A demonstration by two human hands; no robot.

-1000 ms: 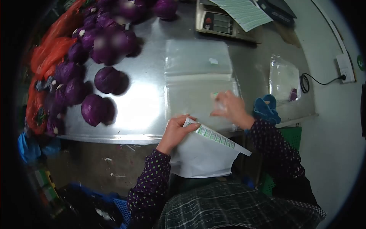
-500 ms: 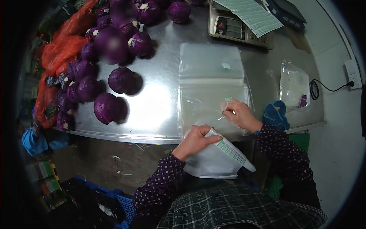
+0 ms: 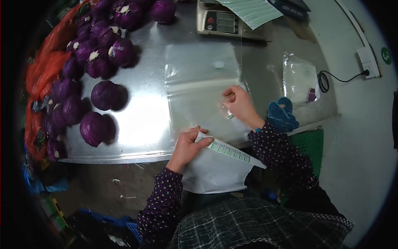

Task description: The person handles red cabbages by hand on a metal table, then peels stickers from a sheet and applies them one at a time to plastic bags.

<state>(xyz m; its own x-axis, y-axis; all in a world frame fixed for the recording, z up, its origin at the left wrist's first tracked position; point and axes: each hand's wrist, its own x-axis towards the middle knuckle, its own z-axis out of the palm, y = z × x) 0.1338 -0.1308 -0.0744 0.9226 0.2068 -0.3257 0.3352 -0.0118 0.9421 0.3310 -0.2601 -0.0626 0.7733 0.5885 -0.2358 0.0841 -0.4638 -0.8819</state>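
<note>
My left hand (image 3: 187, 146) is closed on a sheet of labels (image 3: 230, 151), its thumb over the top edge. The sheet has white backing and rows of small green-printed labels, and hangs folded at the table's front edge. My right hand (image 3: 240, 106) is over a stack of clear plastic bags (image 3: 192, 112), thumb and fingers drawn together. What they pinch, if anything, I cannot make out. A small green-and-white label (image 3: 230, 116) shows just below these fingers. Farther up the stack is a small pale label (image 3: 219, 64).
Several purple cabbages (image 3: 104, 95) cover the table's left side beside red mesh sacks (image 3: 45, 79). A scale (image 3: 232, 25) with printed sheets stands behind the bags. On the right are blue gloves (image 3: 282, 116), another plastic bag (image 3: 299, 79) and a plugged-in cable (image 3: 344, 76).
The view has shifted, so the table appears farther left. My right hand has moved up the bags, away from my left hand, which keeps the label sheet.
</note>
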